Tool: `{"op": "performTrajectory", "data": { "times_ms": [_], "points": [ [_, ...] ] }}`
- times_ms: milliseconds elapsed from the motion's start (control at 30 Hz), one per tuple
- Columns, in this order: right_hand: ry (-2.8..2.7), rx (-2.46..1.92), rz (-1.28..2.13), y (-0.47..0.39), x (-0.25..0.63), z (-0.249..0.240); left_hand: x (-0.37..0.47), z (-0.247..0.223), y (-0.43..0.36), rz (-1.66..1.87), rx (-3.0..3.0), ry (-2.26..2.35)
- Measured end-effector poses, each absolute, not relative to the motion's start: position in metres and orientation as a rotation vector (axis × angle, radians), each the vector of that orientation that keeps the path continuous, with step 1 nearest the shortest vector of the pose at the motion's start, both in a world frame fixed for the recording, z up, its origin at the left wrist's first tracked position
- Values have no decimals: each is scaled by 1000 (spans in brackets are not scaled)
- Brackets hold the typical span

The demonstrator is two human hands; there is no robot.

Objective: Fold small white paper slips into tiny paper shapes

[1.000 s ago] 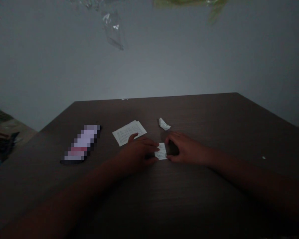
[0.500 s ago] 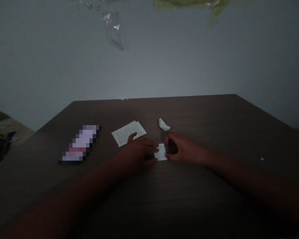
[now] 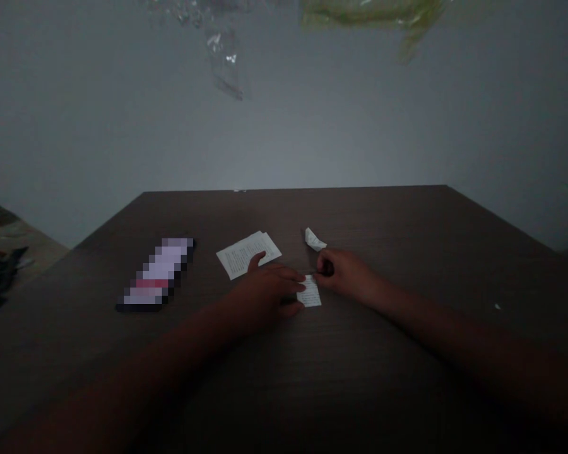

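A small piece of printed paper (image 3: 311, 292) lies on the dark table. My left hand (image 3: 269, 291) rests flat with fingers spread, the fingertips on the paper's left side and the thumb raised over larger printed sheets (image 3: 239, 257). At the small paper's upper right corner, my right hand (image 3: 343, 271) is closed, thumb and fingers curled together. Whatever sits between its fingertips is hidden. Just beyond that hand is a folded scrap of paper (image 3: 315, 239), one end standing up.
A phone (image 3: 158, 271) with a lit, pixelated screen lies at the left. A tiny white scrap (image 3: 497, 306) is on the right of the table (image 3: 397, 214). Behind stands a pale wall with clear plastic (image 3: 224, 63) and yellow plastic (image 3: 369, 14) hanging on it.
My right hand has moved up along the small paper's right edge to its upper corner, and its fingers have closed together. The left hand still lies on the paper. The view has shifted slightly.
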State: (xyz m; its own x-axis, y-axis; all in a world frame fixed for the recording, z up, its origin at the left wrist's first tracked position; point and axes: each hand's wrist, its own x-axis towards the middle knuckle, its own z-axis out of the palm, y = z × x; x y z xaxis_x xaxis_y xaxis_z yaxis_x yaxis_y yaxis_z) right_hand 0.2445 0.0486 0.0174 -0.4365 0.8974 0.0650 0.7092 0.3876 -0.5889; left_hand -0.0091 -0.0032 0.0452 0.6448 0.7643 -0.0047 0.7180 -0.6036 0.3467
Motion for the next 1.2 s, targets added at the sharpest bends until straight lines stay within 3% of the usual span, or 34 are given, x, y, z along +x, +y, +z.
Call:
{"op": "performTrajectory", "data": {
  "times_ms": [400, 1000, 1200],
  "points": [
    [-2168, -1320, 605, 52, 245, 2, -9, 35, -6, 268, 2609, 1187],
    [-2490, -808, 542, 46, 258, 4, -9, 33, -6, 268, 2705, 1176],
    [-2470, -812, 531, 42, 257, 4, -4, 31, -7, 400, 2660, 1368]
  ]
}}
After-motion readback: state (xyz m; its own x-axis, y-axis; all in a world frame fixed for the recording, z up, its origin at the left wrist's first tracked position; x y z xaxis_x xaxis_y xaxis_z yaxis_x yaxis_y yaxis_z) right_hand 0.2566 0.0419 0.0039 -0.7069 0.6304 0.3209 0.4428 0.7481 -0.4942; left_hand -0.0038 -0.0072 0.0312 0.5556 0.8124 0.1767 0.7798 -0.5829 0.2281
